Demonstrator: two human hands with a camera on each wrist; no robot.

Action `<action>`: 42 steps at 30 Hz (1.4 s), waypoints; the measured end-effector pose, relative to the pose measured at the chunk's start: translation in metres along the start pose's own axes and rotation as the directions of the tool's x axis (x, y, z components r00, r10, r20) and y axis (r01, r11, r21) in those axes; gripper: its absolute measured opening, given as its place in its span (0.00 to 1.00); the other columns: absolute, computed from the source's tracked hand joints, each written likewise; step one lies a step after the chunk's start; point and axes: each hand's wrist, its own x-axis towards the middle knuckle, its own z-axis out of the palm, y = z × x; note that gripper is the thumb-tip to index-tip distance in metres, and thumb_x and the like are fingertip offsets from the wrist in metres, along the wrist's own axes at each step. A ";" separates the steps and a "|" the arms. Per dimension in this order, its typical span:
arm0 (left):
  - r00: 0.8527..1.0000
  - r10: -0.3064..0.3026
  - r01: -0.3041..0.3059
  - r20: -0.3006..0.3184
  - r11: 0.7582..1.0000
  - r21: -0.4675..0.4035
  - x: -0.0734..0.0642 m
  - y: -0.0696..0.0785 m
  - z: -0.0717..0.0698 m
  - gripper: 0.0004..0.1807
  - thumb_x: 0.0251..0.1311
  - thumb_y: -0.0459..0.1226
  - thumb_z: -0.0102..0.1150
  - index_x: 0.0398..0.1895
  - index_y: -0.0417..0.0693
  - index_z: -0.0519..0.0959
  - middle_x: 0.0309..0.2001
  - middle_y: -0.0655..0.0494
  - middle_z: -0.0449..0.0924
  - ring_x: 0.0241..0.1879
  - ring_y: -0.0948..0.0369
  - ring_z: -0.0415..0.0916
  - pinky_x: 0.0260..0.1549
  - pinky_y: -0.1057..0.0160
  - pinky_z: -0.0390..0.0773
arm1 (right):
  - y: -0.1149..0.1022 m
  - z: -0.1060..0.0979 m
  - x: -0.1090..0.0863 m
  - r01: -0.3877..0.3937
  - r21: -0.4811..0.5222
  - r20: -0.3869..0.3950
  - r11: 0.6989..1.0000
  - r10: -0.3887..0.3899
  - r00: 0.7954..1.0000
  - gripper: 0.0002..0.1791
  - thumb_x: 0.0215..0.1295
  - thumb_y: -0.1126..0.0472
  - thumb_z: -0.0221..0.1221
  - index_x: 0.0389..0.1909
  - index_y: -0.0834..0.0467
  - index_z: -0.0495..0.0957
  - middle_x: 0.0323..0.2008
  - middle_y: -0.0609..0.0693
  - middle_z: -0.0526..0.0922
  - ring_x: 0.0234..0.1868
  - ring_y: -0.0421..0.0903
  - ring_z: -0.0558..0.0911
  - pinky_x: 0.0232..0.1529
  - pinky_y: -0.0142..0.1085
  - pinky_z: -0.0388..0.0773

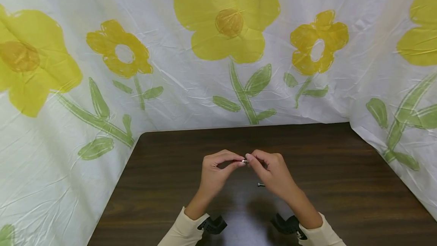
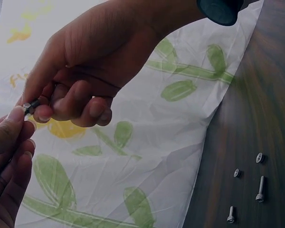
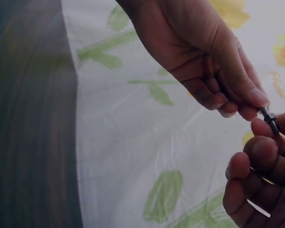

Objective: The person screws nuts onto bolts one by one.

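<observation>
In the head view my left hand [image 1: 216,170] and right hand [image 1: 273,170] meet above the table, fingertips close together. Between them is a small metal screw [image 1: 244,161]. The right wrist view shows the screw [image 3: 271,119] with a silver end, a nut-like collar round it and a darker end. Thumb and finger of the left hand [image 3: 199,57] pinch the silver end. Those of the right hand [image 3: 270,166] grip the dark end. The left wrist view has the left hand [image 2: 9,152] at lower left and the right hand [image 2: 90,61] above; fingertips partly hide the screw.
On the dark wooden table [image 1: 164,185] lie a longer screw [image 2: 260,190], a shorter screw [image 2: 231,216] and two small round nut-like pieces, one [image 2: 260,157] farther right than the other [image 2: 237,173]. A white flowered cloth [image 1: 164,105] hangs round the table's edges.
</observation>
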 end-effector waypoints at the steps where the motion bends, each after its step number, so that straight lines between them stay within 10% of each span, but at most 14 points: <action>1: 1.000 -0.004 0.004 -0.005 1.000 0.004 0.000 0.000 0.000 0.08 0.50 0.19 0.71 0.33 0.35 0.87 0.31 0.42 0.86 0.32 0.56 0.84 0.32 0.62 0.85 | 0.000 -0.001 0.000 -0.004 0.007 0.003 1.000 0.004 1.000 0.13 0.72 0.69 0.60 0.32 0.48 0.81 0.20 0.38 0.74 0.17 0.34 0.69 0.17 0.30 0.69; 12: 0.997 -0.058 0.057 -0.051 0.998 -0.009 -0.004 -0.010 -0.004 0.07 0.54 0.24 0.72 0.36 0.37 0.88 0.33 0.46 0.88 0.34 0.57 0.85 0.35 0.60 0.86 | 0.002 -0.005 0.003 0.080 0.060 -0.019 0.995 -0.079 0.997 0.16 0.55 0.75 0.71 0.42 0.57 0.85 0.30 0.48 0.87 0.25 0.42 0.83 0.26 0.30 0.80; 36: 0.999 0.025 -0.025 0.024 1.000 0.009 0.005 0.013 -0.001 0.09 0.49 0.18 0.70 0.32 0.33 0.87 0.30 0.43 0.86 0.32 0.57 0.84 0.33 0.62 0.84 | -0.001 -0.004 0.001 -0.006 0.053 0.077 0.999 0.002 0.997 0.19 0.72 0.68 0.61 0.22 0.45 0.77 0.19 0.37 0.76 0.21 0.36 0.76 0.24 0.34 0.77; 42: 1.000 0.010 -0.010 0.009 1.000 0.001 0.001 0.003 -0.002 0.08 0.50 0.18 0.71 0.32 0.34 0.87 0.30 0.43 0.86 0.31 0.57 0.84 0.32 0.62 0.84 | -0.002 -0.008 0.001 0.005 0.076 0.042 0.997 -0.008 0.999 0.10 0.68 0.70 0.64 0.39 0.51 0.83 0.26 0.41 0.84 0.25 0.37 0.81 0.26 0.32 0.79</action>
